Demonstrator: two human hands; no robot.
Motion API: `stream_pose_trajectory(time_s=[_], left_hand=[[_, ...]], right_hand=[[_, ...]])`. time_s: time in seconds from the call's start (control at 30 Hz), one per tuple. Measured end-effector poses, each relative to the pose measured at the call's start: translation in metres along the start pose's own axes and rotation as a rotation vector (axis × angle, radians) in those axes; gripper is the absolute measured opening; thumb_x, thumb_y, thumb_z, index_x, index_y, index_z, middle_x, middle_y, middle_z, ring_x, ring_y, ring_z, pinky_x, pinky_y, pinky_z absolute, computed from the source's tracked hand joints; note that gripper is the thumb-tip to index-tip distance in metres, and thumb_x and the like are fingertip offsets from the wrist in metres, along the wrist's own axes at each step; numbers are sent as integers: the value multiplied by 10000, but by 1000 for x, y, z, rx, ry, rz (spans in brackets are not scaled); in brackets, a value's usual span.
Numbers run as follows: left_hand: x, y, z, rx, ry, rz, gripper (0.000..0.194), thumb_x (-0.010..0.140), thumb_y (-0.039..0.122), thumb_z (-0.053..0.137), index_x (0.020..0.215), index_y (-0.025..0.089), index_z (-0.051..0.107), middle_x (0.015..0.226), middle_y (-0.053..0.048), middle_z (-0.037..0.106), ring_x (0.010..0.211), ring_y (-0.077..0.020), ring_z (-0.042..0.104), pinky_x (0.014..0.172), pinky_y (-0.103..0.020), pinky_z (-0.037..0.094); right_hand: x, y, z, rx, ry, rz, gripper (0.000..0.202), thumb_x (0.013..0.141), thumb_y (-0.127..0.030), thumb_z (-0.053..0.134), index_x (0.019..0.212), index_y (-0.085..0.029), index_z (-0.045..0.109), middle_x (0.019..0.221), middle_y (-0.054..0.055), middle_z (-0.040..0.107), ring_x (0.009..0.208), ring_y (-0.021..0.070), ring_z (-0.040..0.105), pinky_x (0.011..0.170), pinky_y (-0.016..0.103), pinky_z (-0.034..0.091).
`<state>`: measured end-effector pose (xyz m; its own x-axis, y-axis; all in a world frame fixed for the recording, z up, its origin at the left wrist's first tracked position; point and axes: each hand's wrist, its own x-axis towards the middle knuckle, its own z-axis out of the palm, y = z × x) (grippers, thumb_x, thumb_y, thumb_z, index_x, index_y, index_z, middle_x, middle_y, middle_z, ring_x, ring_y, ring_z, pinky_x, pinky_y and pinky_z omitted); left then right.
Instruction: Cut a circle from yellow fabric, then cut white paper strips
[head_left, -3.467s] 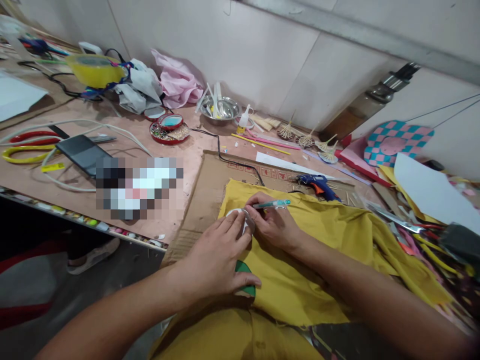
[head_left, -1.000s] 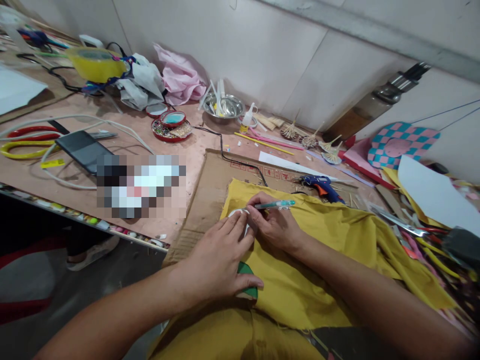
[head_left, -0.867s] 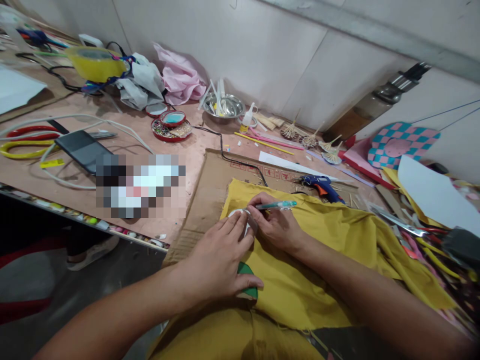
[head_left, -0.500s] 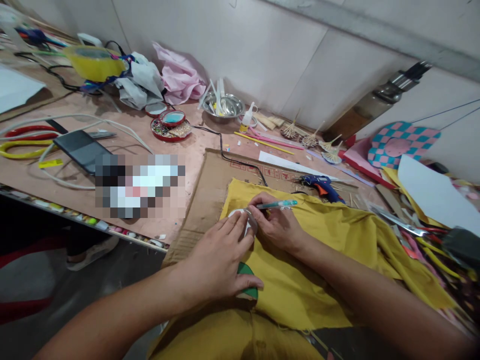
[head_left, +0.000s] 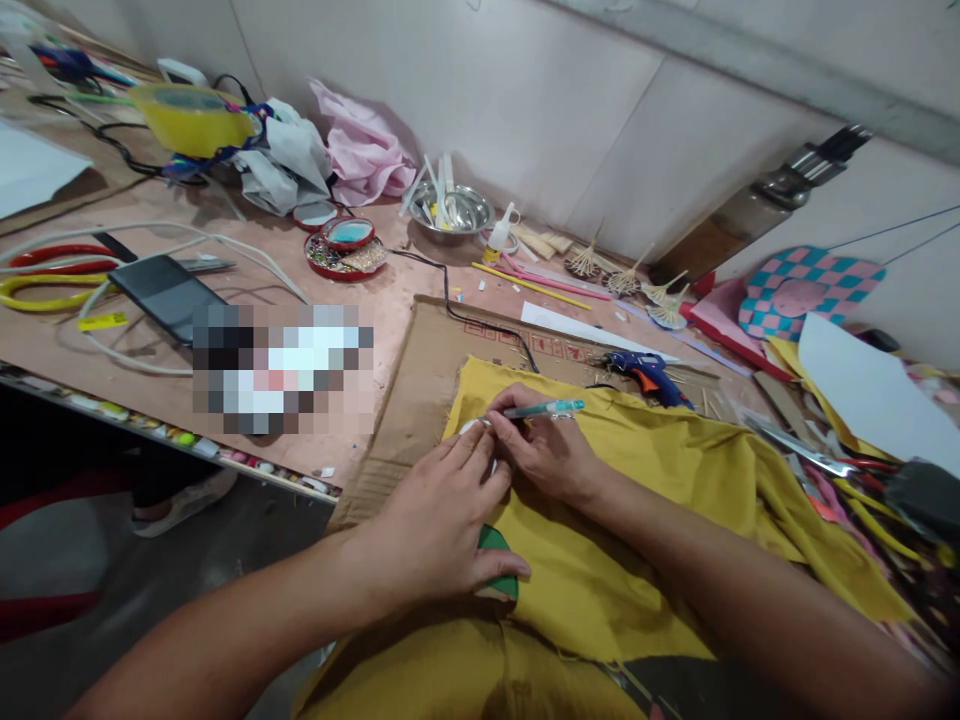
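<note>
- My right hand has slid slightly left since half a second ago, bringing the pen closer over my left fingertips; I pinch the pen between thumb and fingers, its tip too small to make out.
- My left hand has stayed put on the cloth, fingers close together and pressed flat, thumb spread away toward me.
- The white piece lies under my left fingertips; less of it shows now, my right hand covering more.
- Under my left thumb, the green piece hasn't visibly moved.
- The yellow cloth lies beneath both hands, on cardboard that shows beyond my left fingers.
- I judge the pen is working along the white piece's edge, and my steady left hand is keeping that piece from slipping.
</note>
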<state>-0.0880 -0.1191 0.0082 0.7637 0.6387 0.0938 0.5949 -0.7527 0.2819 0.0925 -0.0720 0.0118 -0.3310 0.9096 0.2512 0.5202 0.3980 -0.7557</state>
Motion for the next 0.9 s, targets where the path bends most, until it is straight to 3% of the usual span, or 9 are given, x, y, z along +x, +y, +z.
stream_pose_trajectory(time_s=[0.9], left_hand=[[0,2,0,26,50,15,1018,839,798,502,1488,17,430,1533,-321,434,1450,-419,404,1169,-512,339]], right_hand=[[4,-4,6,90,-61,-14,74,919,-212,548,853,-221,580,759,8,651,707,160,608,678,281,503]])
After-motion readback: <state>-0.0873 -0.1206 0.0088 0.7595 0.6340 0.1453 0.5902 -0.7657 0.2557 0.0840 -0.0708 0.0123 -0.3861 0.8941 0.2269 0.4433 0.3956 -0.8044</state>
